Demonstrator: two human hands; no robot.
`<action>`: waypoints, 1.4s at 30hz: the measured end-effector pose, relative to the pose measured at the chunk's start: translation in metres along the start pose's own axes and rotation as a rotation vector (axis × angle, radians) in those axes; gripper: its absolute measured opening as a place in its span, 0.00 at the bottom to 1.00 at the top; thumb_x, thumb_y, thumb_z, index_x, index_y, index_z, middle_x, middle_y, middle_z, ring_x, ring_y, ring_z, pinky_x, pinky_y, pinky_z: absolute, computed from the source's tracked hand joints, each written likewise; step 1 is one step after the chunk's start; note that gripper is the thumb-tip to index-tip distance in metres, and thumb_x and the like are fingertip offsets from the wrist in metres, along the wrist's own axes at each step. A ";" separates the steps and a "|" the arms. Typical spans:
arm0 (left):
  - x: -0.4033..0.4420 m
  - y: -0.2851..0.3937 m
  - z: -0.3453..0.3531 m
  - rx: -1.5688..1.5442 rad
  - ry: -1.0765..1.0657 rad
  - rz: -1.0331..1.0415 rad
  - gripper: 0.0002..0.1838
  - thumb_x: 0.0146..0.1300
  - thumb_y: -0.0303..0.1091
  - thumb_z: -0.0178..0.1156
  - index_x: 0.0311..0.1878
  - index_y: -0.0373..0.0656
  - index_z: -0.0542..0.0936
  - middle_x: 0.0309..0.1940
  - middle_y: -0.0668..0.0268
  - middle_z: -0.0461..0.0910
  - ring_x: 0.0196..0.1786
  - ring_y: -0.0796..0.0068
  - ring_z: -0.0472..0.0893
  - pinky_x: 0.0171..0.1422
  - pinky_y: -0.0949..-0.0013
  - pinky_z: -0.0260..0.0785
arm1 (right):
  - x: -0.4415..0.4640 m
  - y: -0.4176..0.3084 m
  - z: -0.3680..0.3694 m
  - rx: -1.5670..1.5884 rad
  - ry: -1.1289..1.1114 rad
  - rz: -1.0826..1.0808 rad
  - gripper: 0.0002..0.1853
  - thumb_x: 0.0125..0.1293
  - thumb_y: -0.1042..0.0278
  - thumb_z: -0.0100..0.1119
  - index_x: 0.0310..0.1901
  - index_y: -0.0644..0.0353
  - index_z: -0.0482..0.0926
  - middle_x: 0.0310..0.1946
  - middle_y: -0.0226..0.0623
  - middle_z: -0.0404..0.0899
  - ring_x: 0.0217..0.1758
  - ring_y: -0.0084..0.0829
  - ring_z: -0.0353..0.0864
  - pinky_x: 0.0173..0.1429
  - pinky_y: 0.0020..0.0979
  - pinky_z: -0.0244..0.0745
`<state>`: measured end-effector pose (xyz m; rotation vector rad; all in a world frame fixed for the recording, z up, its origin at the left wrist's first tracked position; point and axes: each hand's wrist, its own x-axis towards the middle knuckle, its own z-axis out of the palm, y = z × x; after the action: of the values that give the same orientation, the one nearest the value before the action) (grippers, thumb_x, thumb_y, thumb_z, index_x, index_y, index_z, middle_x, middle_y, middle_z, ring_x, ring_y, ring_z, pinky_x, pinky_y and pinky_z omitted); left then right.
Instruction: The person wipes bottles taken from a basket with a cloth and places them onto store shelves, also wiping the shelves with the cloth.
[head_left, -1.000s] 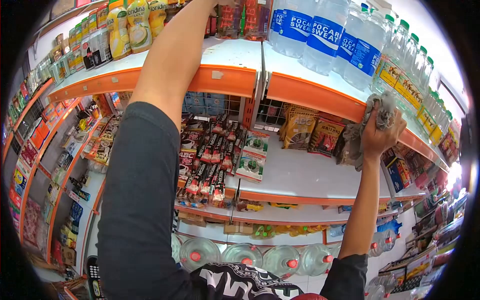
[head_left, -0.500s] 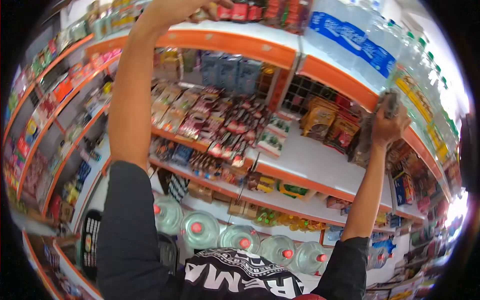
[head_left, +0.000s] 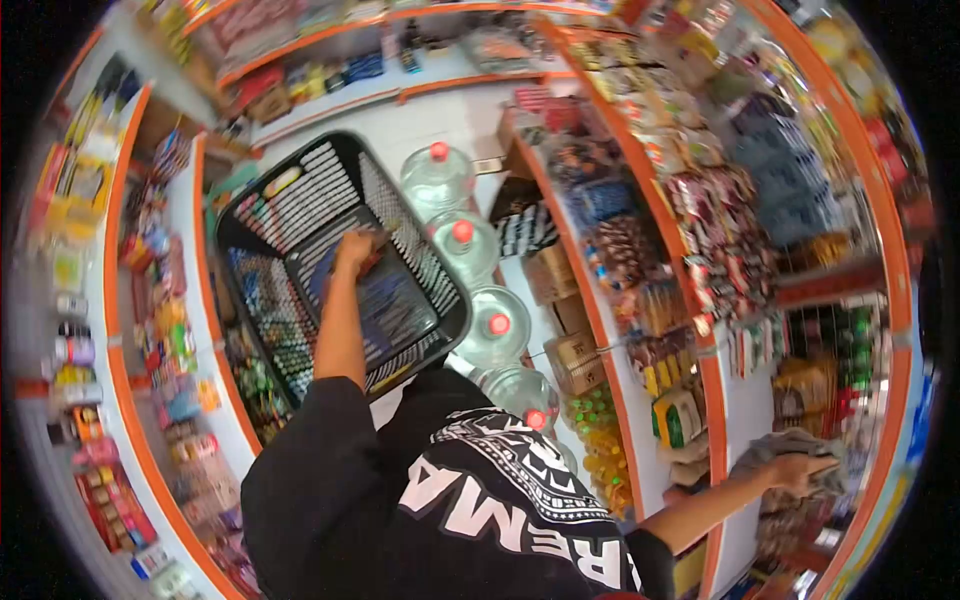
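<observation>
My left hand (head_left: pixel 358 250) reaches down inside a black plastic basket (head_left: pixel 340 143). Its fingers are closed around a small dark-reddish item, too blurred to name. Under it the basket's bottom shows through with a dark bluish blur. Out to the right, my right hand (head_left: pixel 795 472) grips a crumpled grey cloth (head_left: pixel 770 452) beside the shelving. Behind that cloth hang or stand brown-gold snack packets (head_left: pixel 805 390) on a shelf.
Large clear water jugs with red caps (head_left: pixel 480 245) stand in a row along the basket's right side. Orange-edged shelves (head_left: pixel 715 400) full of packets rise on the right, more shelves (head_left: pixel 125 330) on the left. Cardboard boxes (head_left: pixel 572 360) sit low by the jugs.
My view has swung left and down. My left hand has come from the red packages on the top shelf down into the basket. The right hand still holds the cloth near the shelving.
</observation>
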<state>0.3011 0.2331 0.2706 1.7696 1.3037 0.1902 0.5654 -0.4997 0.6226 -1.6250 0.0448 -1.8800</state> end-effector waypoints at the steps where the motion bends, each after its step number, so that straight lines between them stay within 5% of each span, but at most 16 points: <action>1: -0.019 -0.018 -0.006 -0.001 -0.012 -0.176 0.15 0.52 0.36 0.56 0.41 0.41 0.81 0.29 0.62 0.82 0.27 0.67 0.78 0.31 0.66 0.69 | -0.029 -0.002 0.006 0.013 -0.076 0.070 0.21 0.60 0.59 0.62 0.47 0.69 0.75 0.46 0.44 0.78 0.41 0.33 0.79 0.44 0.33 0.79; 5: -0.012 -0.148 0.023 0.101 0.348 -0.093 0.15 0.52 0.38 0.55 0.40 0.40 0.80 0.34 0.55 0.81 0.38 0.57 0.80 0.39 0.61 0.70 | -0.138 -0.072 0.022 -0.136 -0.388 0.557 0.25 0.60 0.54 0.60 0.45 0.73 0.77 0.46 0.51 0.77 0.44 0.37 0.78 0.45 0.36 0.72; 9: -0.025 -0.140 0.032 0.304 0.132 -0.262 0.15 0.52 0.35 0.52 0.41 0.38 0.79 0.36 0.49 0.80 0.41 0.46 0.78 0.44 0.53 0.71 | -0.185 -0.132 0.034 0.120 -0.629 0.618 0.25 0.63 0.55 0.57 0.48 0.73 0.76 0.48 0.51 0.76 0.46 0.34 0.76 0.46 0.36 0.70; 12: 0.011 -0.126 0.048 0.200 0.163 -0.191 0.20 0.52 0.34 0.53 0.50 0.38 0.74 0.39 0.48 0.79 0.44 0.46 0.77 0.49 0.52 0.69 | -0.192 -0.162 0.044 0.097 -0.814 0.518 0.24 0.64 0.57 0.56 0.51 0.74 0.74 0.49 0.48 0.76 0.45 0.32 0.76 0.48 0.34 0.70; 14: 0.035 -0.110 0.066 0.256 0.388 -0.124 0.20 0.54 0.34 0.53 0.51 0.40 0.73 0.43 0.49 0.77 0.47 0.47 0.76 0.52 0.53 0.68 | -0.197 -0.170 0.048 0.102 -0.820 0.498 0.24 0.64 0.58 0.56 0.51 0.74 0.74 0.48 0.47 0.76 0.44 0.32 0.75 0.48 0.33 0.69; 17: 0.035 -0.056 0.062 0.435 0.353 0.080 0.18 0.51 0.37 0.58 0.46 0.41 0.74 0.46 0.51 0.75 0.52 0.49 0.74 0.55 0.56 0.67 | -0.207 -0.168 0.049 0.105 -0.779 0.476 0.23 0.64 0.59 0.55 0.51 0.73 0.74 0.47 0.46 0.76 0.44 0.31 0.75 0.49 0.32 0.69; 20: 0.076 -0.072 0.083 0.446 0.070 0.240 0.21 0.54 0.32 0.53 0.54 0.45 0.72 0.55 0.55 0.72 0.59 0.55 0.68 0.64 0.58 0.59 | -0.208 -0.166 0.040 0.132 -0.829 0.491 0.21 0.63 0.62 0.57 0.49 0.72 0.75 0.44 0.41 0.77 0.44 0.29 0.74 0.49 0.31 0.69; 24: 0.065 -0.061 0.092 0.395 0.120 0.223 0.17 0.60 0.43 0.54 0.47 0.42 0.74 0.45 0.53 0.76 0.48 0.49 0.74 0.53 0.54 0.65 | -0.201 -0.181 0.027 0.189 -0.876 0.546 0.15 0.61 0.67 0.58 0.45 0.70 0.75 0.38 0.35 0.78 0.40 0.25 0.74 0.48 0.29 0.69; 26: 0.051 -0.070 0.092 0.327 0.148 0.447 0.20 0.58 0.39 0.58 0.51 0.41 0.70 0.47 0.50 0.73 0.52 0.47 0.69 0.53 0.52 0.63 | -0.198 -0.182 0.024 0.155 -0.811 0.545 0.14 0.62 0.68 0.58 0.44 0.69 0.76 0.36 0.34 0.78 0.39 0.25 0.74 0.48 0.28 0.69; 29: -0.009 -0.028 0.065 0.278 0.161 0.373 0.21 0.58 0.34 0.58 0.53 0.40 0.68 0.46 0.48 0.74 0.49 0.46 0.72 0.53 0.55 0.64 | -0.190 -0.177 0.014 0.087 -0.817 0.407 0.12 0.62 0.67 0.58 0.42 0.68 0.77 0.34 0.34 0.78 0.38 0.24 0.74 0.46 0.27 0.69; 31: 0.030 -0.088 0.071 -0.004 0.355 0.712 0.21 0.60 0.35 0.57 0.53 0.36 0.68 0.46 0.46 0.74 0.50 0.48 0.73 0.53 0.58 0.66 | -0.188 -0.173 0.005 0.135 -0.793 0.522 0.12 0.61 0.67 0.58 0.41 0.67 0.77 0.33 0.33 0.78 0.36 0.22 0.74 0.44 0.26 0.69; 33: 0.031 -0.085 0.057 0.047 0.479 0.007 0.21 0.62 0.37 0.55 0.53 0.31 0.68 0.48 0.47 0.74 0.50 0.53 0.74 0.54 0.61 0.66 | -0.193 -0.167 0.001 0.179 -0.759 0.577 0.11 0.61 0.67 0.58 0.40 0.66 0.78 0.32 0.32 0.78 0.35 0.22 0.74 0.43 0.26 0.69; 34: 0.028 -0.085 0.055 0.039 0.483 0.025 0.21 0.62 0.37 0.55 0.53 0.31 0.68 0.48 0.47 0.74 0.50 0.53 0.74 0.54 0.61 0.66 | -0.201 -0.159 -0.003 0.168 -0.766 0.680 0.11 0.61 0.66 0.59 0.40 0.66 0.78 0.31 0.31 0.78 0.34 0.21 0.74 0.42 0.25 0.70; 36: 0.024 -0.077 0.050 -0.501 0.548 0.072 0.22 0.65 0.39 0.51 0.57 0.34 0.67 0.53 0.48 0.71 0.51 0.52 0.73 0.52 0.58 0.67 | -0.213 -0.149 -0.012 0.150 -0.776 0.884 0.12 0.61 0.65 0.59 0.40 0.65 0.78 0.30 0.30 0.78 0.33 0.20 0.74 0.39 0.25 0.70; 39: 0.010 -0.057 0.022 -0.656 0.490 0.281 0.24 0.66 0.42 0.50 0.59 0.35 0.66 0.57 0.50 0.68 0.51 0.55 0.74 0.50 0.58 0.68 | -0.223 -0.159 -0.019 0.242 -0.837 1.011 0.12 0.61 0.62 0.60 0.38 0.64 0.78 0.28 0.28 0.78 0.30 0.18 0.74 0.36 0.23 0.69; 42: -0.093 0.074 -0.028 -0.974 0.477 -0.034 0.27 0.67 0.50 0.46 0.58 0.35 0.67 0.55 0.51 0.68 0.52 0.56 0.74 0.53 0.58 0.69 | -0.230 -0.175 -0.022 0.331 -0.856 1.030 0.14 0.61 0.59 0.59 0.37 0.64 0.79 0.28 0.28 0.78 0.29 0.19 0.74 0.36 0.23 0.70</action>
<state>0.2952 0.1697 0.3751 0.8766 1.2285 1.0796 0.4744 -0.2579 0.4901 -1.5716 0.1574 -0.3523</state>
